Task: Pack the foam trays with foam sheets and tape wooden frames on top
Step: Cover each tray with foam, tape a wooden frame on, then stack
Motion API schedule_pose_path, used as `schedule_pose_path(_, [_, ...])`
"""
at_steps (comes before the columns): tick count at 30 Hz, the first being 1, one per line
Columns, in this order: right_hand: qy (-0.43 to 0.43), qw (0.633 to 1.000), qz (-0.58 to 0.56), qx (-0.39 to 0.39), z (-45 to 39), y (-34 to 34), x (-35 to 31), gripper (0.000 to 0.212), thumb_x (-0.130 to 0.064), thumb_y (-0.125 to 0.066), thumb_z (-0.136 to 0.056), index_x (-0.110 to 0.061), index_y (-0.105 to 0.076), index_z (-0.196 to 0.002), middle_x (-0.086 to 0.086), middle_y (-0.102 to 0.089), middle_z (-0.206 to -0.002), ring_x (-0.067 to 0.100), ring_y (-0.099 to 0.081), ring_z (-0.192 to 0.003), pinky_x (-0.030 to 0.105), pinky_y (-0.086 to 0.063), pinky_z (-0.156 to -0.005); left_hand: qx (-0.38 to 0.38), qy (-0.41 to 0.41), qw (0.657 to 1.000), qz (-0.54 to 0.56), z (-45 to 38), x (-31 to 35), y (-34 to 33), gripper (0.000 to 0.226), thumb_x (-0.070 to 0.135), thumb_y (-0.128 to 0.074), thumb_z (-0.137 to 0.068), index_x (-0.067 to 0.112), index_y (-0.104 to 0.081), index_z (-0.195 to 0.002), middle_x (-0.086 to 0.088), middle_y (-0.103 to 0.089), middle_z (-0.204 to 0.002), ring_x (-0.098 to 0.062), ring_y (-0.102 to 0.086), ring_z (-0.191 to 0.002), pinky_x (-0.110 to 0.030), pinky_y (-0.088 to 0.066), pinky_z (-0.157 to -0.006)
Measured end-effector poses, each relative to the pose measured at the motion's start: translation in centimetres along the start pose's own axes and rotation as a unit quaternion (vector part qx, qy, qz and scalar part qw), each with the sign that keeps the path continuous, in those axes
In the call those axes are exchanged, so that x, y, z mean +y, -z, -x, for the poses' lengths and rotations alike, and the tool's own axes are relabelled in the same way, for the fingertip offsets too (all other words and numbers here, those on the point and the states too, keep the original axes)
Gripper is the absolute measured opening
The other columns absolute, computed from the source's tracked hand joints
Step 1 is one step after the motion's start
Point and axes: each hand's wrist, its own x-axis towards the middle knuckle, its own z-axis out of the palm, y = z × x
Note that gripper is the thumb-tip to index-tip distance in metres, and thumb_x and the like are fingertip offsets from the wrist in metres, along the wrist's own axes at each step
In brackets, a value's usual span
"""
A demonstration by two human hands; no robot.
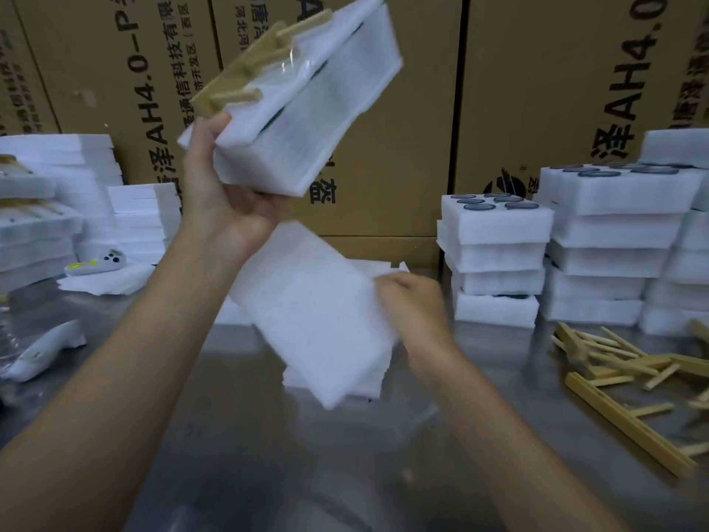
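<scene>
1. Left hand has its grip wrapped round the lower corner of a packed foam tray, held up high and tilted, well clear of the tabletop. A wooden frame sits on its top face under clear tape.
2. Right hand pinches the edge of a foam sheet, fingers curled on it, lifted at a slant over more white foam lying flat underneath. It's motion-blurred, so can't tell if it's one sheet or a couple.
3. Right side: two stacks of foam trays up front. The nearer stack is four high, and its top tray holds five dark round discs in pockets. The taller stack behind looks about five high, also with discs on top; can't count those.
4. Loose wooden frames are piled on the tabletop at the right, tangled, count unclear.
5. Left side: stacks of plain foam sheets, plus finished trays with frames at the edge.
6. Cardboard boxes wall off the back.
</scene>
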Motion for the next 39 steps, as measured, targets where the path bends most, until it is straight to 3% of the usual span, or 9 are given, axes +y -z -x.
schedule_pose_path(3, [-0.038, 0.991, -0.01, 0.132, 0.8, 6.7, 3.3, 0.02, -0.014, -0.052, -0.088, -0.012, -0.064, -0.071, -0.004, -0.054, -0.061, 0.016, -0.044, -0.058, 0.023, -0.035, -0.049, 0.032, -0.026, 0.999, -0.021, -1.1, 0.5, 2.0, 0.046, 0.025, -0.068, -0.085, 0.014, -0.061, -0.129, -0.009, -0.072, -0.118, -0.028, -0.07, -0.107, -0.042, -0.057, -0.089])
schedule_pose_path(6, [-0.079, 0.968, -0.009, 0.238, 1.6, 11.2, 7.2, 0.02, -0.013, -0.048, -0.094, -0.013, -0.068, -0.096, 0.0, -0.058, -0.07, 0.018, -0.05, -0.055, 0.027, -0.042, -0.048, 0.069, -0.02, 0.997, -0.041, -2.4, 0.5, 5.2, 0.046, 0.025, -0.067, -0.085, 0.016, -0.059, -0.13, -0.008, -0.071, -0.119, -0.028, -0.069, -0.108, -0.042, -0.057, -0.087])
schedule_pose_path(11, [-0.111, 0.961, 0.051, 0.248, 1.4, 9.9, 13.4, 0.024, -0.02, -0.05, -0.093, -0.016, -0.059, -0.114, 0.02, -0.067, -0.086, 0.038, -0.062, -0.072, 0.048, -0.055, -0.067, 0.203, 0.004, 0.974, -0.097, -5.5, -1.3, 11.5, 0.039, 0.026, -0.073, -0.082, 0.018, -0.061, -0.118, -0.005, -0.07, -0.118, -0.027, -0.068, -0.109, -0.046, -0.056, -0.091])
schedule_pose_path(14, [-0.082, 0.956, 0.099, 0.263, 0.9, 8.9, 13.9, 0.022, -0.025, -0.055, -0.089, -0.025, -0.059, -0.11, 0.001, -0.062, -0.073, 0.03, -0.058, -0.073, 0.041, -0.05, -0.077, 0.26, 0.033, 0.957, -0.12, -7.8, -2.4, 14.9, 0.034, 0.029, -0.075, -0.08, 0.021, -0.059, -0.109, -0.004, -0.066, -0.116, -0.025, -0.066, -0.105, -0.041, -0.059, -0.079])
schedule_pose_path(19, [-0.08, 0.951, 0.107, 0.279, -0.3, 8.7, 14.5, 0.016, -0.022, -0.058, -0.086, -0.026, -0.059, -0.102, 0.004, -0.067, -0.069, 0.031, -0.063, -0.077, 0.044, -0.051, -0.083, 0.28, 0.061, 0.938, -0.195, -12.6, -3.4, 18.6, 0.059, 0.032, -0.073, -0.083, 0.022, -0.049, -0.137, -0.007, -0.057, -0.135, -0.029, -0.058, -0.118, -0.053, -0.049, -0.099])
schedule_pose_path(22, [-0.074, 0.953, 0.104, 0.275, -0.5, 8.6, 14.7, 0.015, -0.019, -0.061, -0.086, -0.026, -0.058, -0.099, 0.003, -0.068, -0.07, 0.027, -0.064, -0.076, 0.045, -0.051, -0.084, 0.393, 0.073, 0.872, -0.283, -14.2, -4.2, 21.0, 0.091, 0.046, -0.076, -0.078, 0.017, -0.029, -0.15, -0.008, -0.041, -0.151, -0.03, -0.047, -0.132, -0.053, -0.043, -0.107])
schedule_pose_path(26, [-0.073, 0.956, 0.118, 0.258, -0.5, 8.9, 15.1, 0.013, -0.02, -0.059, -0.086, -0.026, -0.057, -0.098, -0.002, -0.068, -0.07, 0.025, -0.064, -0.076, 0.042, -0.051, -0.083, 0.517, 0.06, 0.686, -0.509, -13.8, -4.9, 21.8, 0.113, 0.061, -0.07, -0.079, 0.007, -0.008, -0.156, -0.017, -0.011, -0.162, -0.034, -0.016, -0.148, -0.046, -0.015, -0.121])
schedule_pose_path(32, [-0.077, 0.959, 0.156, 0.223, 0.1, 9.0, 14.6, 0.007, -0.024, -0.057, -0.088, -0.028, -0.056, -0.094, -0.011, -0.064, -0.075, 0.011, -0.056, -0.073, 0.033, -0.037, -0.069, 0.43, -0.015, 0.663, -0.612, -12.9, -5.9, 18.4, 0.068, 0.039, -0.054, -0.095, 0.008, -0.026, -0.149, -0.02, -0.016, -0.157, -0.036, -0.017, -0.143, -0.047, -0.023, -0.114])
schedule_pose_path(39, [-0.072, 0.957, 0.187, 0.21, 0.5, 8.9, 14.4, 0.005, -0.025, -0.054, -0.09, -0.027, -0.056, -0.094, -0.016, -0.056, -0.073, 0.005, -0.051, -0.067, 0.031, -0.042, -0.066, 0.133, -0.054, 0.65, -0.746, -10.2, -9.9, 7.2, 0.065, 0.018, -0.056, -0.093, 0.008, -0.029, -0.151, -0.017, -0.015, -0.158, -0.035, -0.011, -0.147, -0.047, -0.021, -0.119])
